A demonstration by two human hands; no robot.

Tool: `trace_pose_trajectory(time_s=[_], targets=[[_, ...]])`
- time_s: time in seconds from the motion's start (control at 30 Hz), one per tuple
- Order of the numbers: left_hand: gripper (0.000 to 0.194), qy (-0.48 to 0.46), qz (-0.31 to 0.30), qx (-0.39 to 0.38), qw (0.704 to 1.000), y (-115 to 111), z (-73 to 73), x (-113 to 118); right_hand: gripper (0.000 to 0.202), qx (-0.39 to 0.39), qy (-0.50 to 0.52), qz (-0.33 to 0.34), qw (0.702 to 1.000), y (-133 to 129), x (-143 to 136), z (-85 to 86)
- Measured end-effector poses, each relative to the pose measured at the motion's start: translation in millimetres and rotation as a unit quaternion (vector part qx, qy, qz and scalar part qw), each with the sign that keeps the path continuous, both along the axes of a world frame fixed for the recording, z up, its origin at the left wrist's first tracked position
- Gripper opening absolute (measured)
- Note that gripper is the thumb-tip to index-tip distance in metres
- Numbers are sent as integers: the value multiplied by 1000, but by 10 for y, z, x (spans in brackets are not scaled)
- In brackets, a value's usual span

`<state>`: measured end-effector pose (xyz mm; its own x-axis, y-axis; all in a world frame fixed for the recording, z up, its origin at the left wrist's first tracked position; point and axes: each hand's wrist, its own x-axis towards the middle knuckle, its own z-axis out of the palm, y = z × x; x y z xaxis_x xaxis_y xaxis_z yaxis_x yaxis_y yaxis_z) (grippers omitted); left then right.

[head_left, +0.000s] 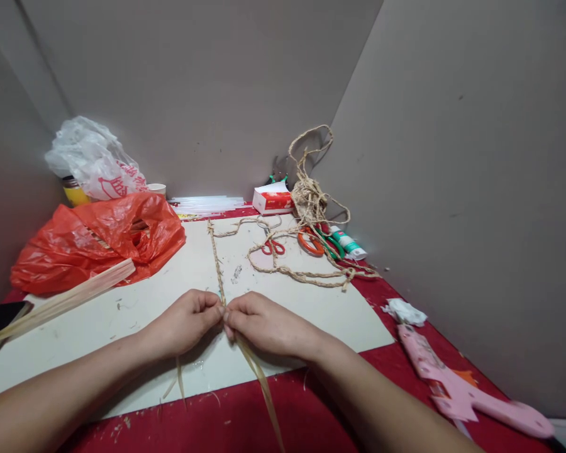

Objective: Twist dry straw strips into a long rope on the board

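Observation:
A braided straw cord point(217, 261) runs away from me over the white board point(311, 314). At its near end my left hand point(188, 322) pinches the braid from the left, thumb and fingers closed. My right hand point(266, 324) is closed on the same spot from the right, and the fingertips of both hands meet there. Loose flat straw strands point(259, 374) hang from under my right hand past the board's front edge. Shorter strand ends point(180, 377) show below my left hand. The grip point itself is partly hidden by my fingers.
An orange-red plastic bag point(94, 239) with straw strips point(89, 286) lies left. Tangled braided rope point(309, 198), red-handled scissors point(273, 247), orange-handled tool point(310, 242) and glue tube point(348, 243) are back right. A pink glue gun point(471, 384) rests on the red cloth point(202, 421).

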<state>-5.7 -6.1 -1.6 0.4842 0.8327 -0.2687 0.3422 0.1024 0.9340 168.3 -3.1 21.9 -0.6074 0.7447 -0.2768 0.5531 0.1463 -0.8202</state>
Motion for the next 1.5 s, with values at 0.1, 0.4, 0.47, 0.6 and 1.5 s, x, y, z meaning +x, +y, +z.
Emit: trace_pose_trajectory(time_s=[0.1,0.4,0.47,0.6,1.5], targets=[[27,-24,13,-25,999,-12,-6,16,28,32,-24,-19,999,-90,-57,1],[30,-40,19,-44,998,-46,-11,43,32,206,-212,36,955,-336,-135,120],[28,-48,25,-50,997,-46,4,40,30,207,-205,63,955,-360,-123,156],[28,-66,28,-56,996,-40,55,33,23,116,-64,172,976,-296,8,250],[24,110,-77,10,991,-63,272,-25,22,-70,72,-93,991,96,-44,-197]])
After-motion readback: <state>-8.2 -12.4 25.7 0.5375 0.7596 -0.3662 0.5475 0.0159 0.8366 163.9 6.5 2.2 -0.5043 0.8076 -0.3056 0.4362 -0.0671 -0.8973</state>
